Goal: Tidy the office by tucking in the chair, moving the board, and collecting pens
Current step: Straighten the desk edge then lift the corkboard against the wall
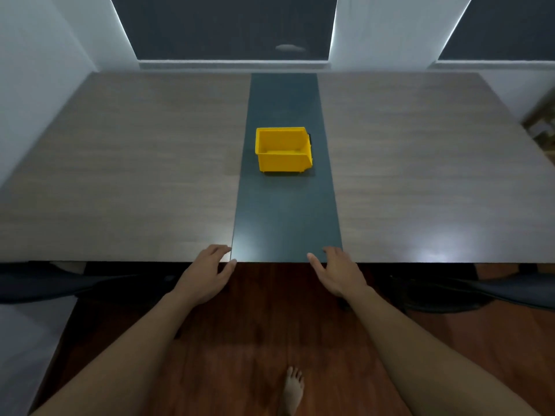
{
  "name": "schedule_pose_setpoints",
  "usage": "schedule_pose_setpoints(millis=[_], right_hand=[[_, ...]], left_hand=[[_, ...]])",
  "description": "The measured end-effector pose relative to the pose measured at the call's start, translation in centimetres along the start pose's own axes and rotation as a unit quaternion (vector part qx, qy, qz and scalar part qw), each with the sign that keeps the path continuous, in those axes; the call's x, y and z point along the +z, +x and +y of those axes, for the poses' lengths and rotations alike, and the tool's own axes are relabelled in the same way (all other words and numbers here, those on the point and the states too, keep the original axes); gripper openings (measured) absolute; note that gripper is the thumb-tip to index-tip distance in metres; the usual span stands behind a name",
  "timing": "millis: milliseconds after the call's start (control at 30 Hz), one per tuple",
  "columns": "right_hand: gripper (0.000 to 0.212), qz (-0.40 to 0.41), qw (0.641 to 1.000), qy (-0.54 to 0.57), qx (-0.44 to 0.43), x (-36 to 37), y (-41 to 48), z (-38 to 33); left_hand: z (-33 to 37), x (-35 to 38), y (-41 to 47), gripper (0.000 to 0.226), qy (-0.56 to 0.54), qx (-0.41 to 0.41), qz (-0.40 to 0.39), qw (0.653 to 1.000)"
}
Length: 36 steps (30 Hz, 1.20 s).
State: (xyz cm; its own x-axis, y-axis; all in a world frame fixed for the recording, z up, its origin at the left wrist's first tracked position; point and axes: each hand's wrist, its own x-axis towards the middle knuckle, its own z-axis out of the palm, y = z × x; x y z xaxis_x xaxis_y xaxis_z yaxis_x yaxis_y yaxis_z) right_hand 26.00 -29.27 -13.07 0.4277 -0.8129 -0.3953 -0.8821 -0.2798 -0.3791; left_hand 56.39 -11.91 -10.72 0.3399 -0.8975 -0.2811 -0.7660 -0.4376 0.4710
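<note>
Open and holding nothing, left hand and right hand are flanking the long dark-grey board; jerking it would be risking toppling the yellow plastic bin

Wood-grain table, dark windows, reddish floor.

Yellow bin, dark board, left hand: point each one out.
yellow bin (283, 162), head view, on its front wall.
dark board (286, 211), head view, on its bare middle.
left hand (207, 274), head view, on the back of the hand.
</note>
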Motion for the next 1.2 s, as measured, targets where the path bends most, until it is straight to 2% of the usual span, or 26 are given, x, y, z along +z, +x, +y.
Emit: schedule_pose_setpoints(millis=[400, 700, 833, 967, 1067, 1200], right_hand=[[0.088, -0.034, 0.999, 0.015, 0.000, 1.0, 8.8, 3.7], [0.093, -0.044, 0.998, -0.012, -0.038, 5.9, 16.3, 4.9], [0.091, 0.000, 0.996, -0.040, -0.079, 9.7, 19.9, 5.3], [0.086, 0.140, 0.983, -0.089, -0.083, 14.1, 21.9, 5.5], [0.086, 0.233, 0.964, -0.104, -0.076, 16.2, 22.4, 5.7], [0.083, 0.263, 0.955, -0.110, -0.081, 17.1, 22.9, 6.2]], left_hand=[[2.5, 5.4, 7.9, 0.066, -0.012, -0.042, -0.030, 0.999], [0.8, 11.2, 14.6, 0.076, 0.016, -0.032, -0.029, 0.999], [-1.0, 14.5, 18.8, 0.082, 0.051, -0.009, -0.001, 0.999], [-3.5, 18.5, 21.4, 0.083, 0.105, -0.006, 0.034, 0.994], [-5.1, 21.4, 21.3, 0.079, 0.156, 0.018, 0.120, 0.980], [-5.9, 22.9, 21.9, 0.079, 0.166, 0.027, 0.193, 0.967]])
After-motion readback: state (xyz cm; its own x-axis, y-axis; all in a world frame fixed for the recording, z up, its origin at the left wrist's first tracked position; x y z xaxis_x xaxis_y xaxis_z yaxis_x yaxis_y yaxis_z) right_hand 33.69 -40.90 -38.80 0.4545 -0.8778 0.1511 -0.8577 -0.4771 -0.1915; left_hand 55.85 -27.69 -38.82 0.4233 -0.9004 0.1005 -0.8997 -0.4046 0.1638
